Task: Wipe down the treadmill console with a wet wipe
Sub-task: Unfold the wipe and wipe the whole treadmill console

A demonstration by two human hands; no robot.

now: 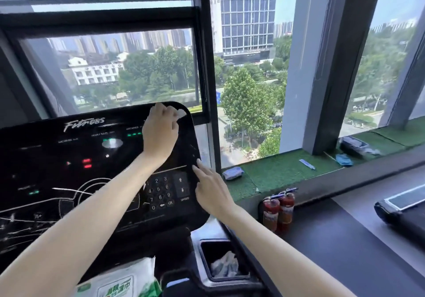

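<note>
Now left hand point(159, 131) grips wet wipe point(180, 113), console point(46, 158) top-right (right hand point(211, 192) below).

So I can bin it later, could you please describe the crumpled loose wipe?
Start at the glossy black treadmill console. Below its lower right corner is a square black pocket, and the crumpled white wipe lies inside. Unlike the white wipe under the left hand, no hand touches it.

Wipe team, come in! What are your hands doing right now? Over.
Left hand holds wet wipe on treadmill console, top right corner. Right hand open, fingertips on its right edge. Nothing blocking the wipe.
</note>
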